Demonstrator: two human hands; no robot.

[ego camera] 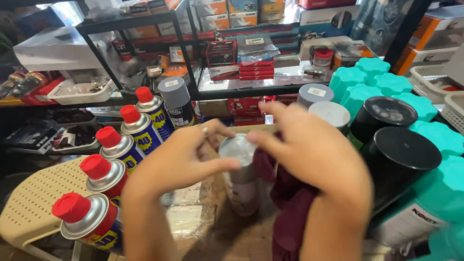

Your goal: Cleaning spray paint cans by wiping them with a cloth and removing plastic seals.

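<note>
My left hand (181,157) grips a small spray can with a pale grey cap (240,179), held upright at the middle of the view. My right hand (314,154) holds a dark maroon cloth (287,203) against the can's right side, with fingers over the cap. Both hands are blurred by motion. The can's lower body shows below my fingers; its label is not readable.
A row of blue-and-yellow spray cans with red caps (108,140) runs along the left, with a grey-capped can (175,99) behind. Black-capped cans (401,159) and teal caps (367,79) crowd the right. A cream perforated stool (34,203) is lower left. Shelves of boxes (251,63) stand behind.
</note>
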